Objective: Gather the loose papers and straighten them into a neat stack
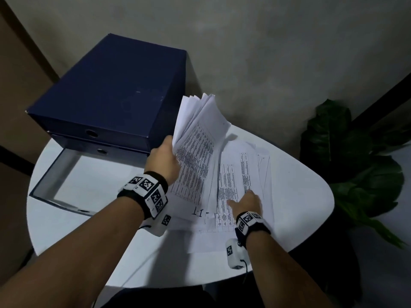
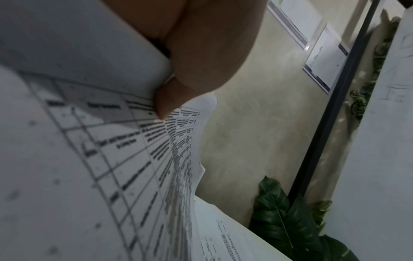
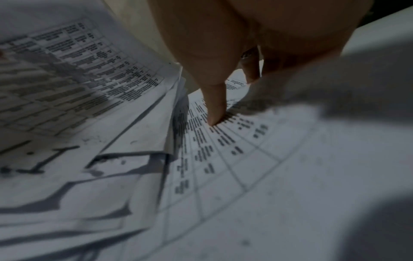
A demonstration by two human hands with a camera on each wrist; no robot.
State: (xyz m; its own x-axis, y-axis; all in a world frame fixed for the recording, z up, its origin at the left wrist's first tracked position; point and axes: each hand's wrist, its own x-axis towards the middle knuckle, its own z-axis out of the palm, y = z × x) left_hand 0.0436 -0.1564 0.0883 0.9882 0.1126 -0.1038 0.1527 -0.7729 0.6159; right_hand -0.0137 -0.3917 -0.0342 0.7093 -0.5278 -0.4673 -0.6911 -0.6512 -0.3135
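**Papers half gathered, bundle fanning**

The left hand [image 1: 165, 160] is pinching a lifted bundle [image 1: 198, 138] by its edge, its grip clamped; sheets are sagging, light and slippery. The right hand [image 1: 248, 202] is pressing flat, fingers straight, on loose papers [image 1: 242, 174] spread over the surface [image 1: 89, 221]. Better hold: both long edges.

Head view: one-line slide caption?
Left hand lifts a paper sheaf; right hand presses loose sheets on the table.

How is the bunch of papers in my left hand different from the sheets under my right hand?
The held bunch is lifted and tilted, its far edges fanned; the table sheets lie flat and spread. The left hand grips the bunch; the right hand rests on the sheets. Both are white pages with printed tables.
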